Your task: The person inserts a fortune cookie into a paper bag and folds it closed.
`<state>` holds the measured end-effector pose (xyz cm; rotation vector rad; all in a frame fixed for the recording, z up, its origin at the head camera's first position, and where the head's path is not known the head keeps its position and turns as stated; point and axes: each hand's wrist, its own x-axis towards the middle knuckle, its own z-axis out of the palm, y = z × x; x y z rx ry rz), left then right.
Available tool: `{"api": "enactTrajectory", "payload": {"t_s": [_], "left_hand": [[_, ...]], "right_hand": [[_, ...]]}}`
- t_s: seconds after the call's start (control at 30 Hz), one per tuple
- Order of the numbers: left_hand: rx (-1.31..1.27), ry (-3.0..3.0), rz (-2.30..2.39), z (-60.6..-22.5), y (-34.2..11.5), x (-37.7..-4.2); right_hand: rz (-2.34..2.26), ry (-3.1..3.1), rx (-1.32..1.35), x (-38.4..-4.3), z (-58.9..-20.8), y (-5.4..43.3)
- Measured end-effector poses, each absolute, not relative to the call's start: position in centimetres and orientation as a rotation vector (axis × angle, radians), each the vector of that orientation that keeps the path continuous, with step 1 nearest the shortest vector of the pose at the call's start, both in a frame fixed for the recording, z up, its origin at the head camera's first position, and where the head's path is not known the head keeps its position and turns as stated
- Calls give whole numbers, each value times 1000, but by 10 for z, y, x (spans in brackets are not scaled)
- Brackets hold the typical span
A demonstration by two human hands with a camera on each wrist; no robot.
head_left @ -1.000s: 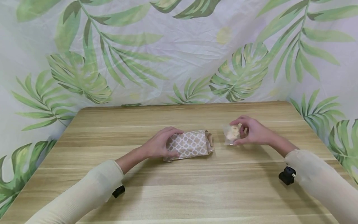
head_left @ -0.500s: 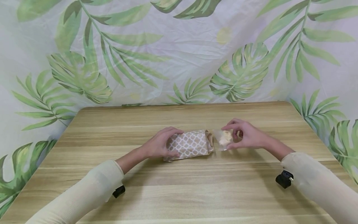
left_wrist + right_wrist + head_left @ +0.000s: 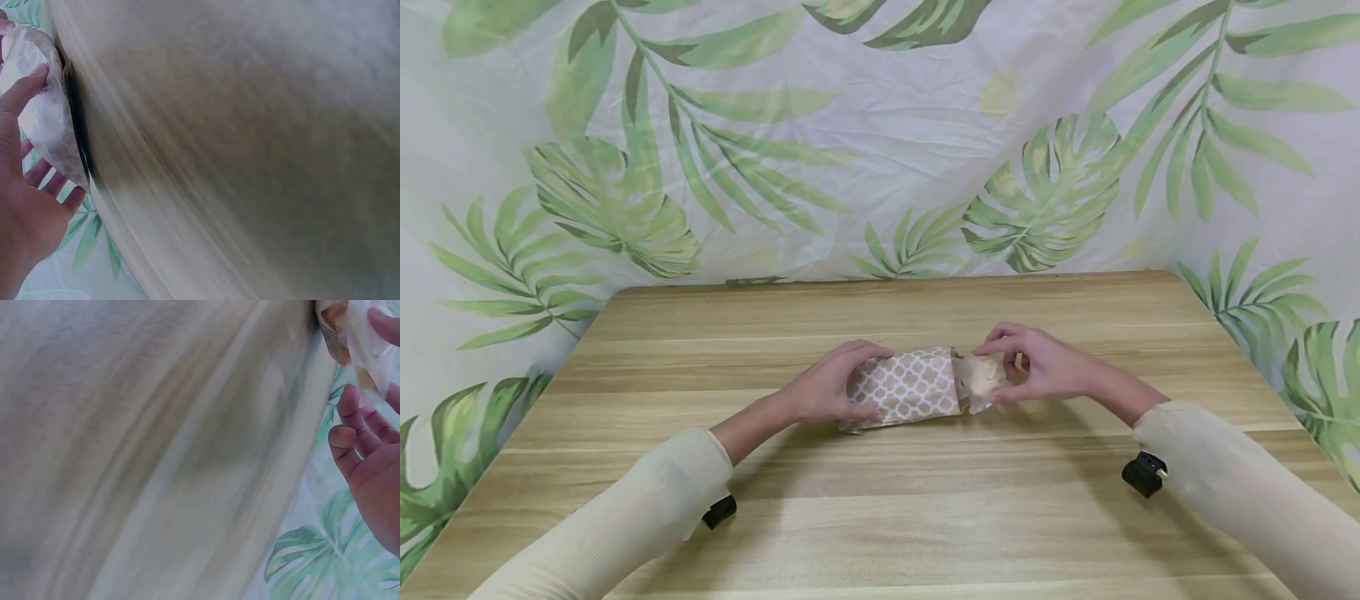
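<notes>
Basically, L hand (image 3: 826, 389) grips white-latticed tan bag (image 3: 917, 385); R hand (image 3: 1047, 365) pinches clear pkt (image 3: 985, 377), pale inside.

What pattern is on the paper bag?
White lattice over tan on the bag; clearest in the head view.

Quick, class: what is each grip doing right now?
Left grip: holding the patterned paper bag.
Right grip: pinching a clear packet at the bag's open end.

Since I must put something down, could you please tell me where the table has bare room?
The table is bare between the left sleeve and right sleeve, and behind the patterned bag to the leafy backdrop. Mid-table is crowded: the left hand holds the bag; at its mouth the right hand pinches a packet.
</notes>
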<state>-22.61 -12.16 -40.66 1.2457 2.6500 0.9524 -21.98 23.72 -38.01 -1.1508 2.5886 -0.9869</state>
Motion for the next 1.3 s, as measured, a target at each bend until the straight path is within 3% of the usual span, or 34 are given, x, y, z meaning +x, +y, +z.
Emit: {"api": "enactTrajectory", "payload": {"t_s": [0.63, 1.3], "left_hand": [[1227, 2663, 903, -407, -119, -227], [1218, 2649, 909, -407, -120, -226]], "right_hand": [[-817, 2599, -1229, -224, -369, 214], [-620, 2758, -1123, -215, -351, 225]]}}
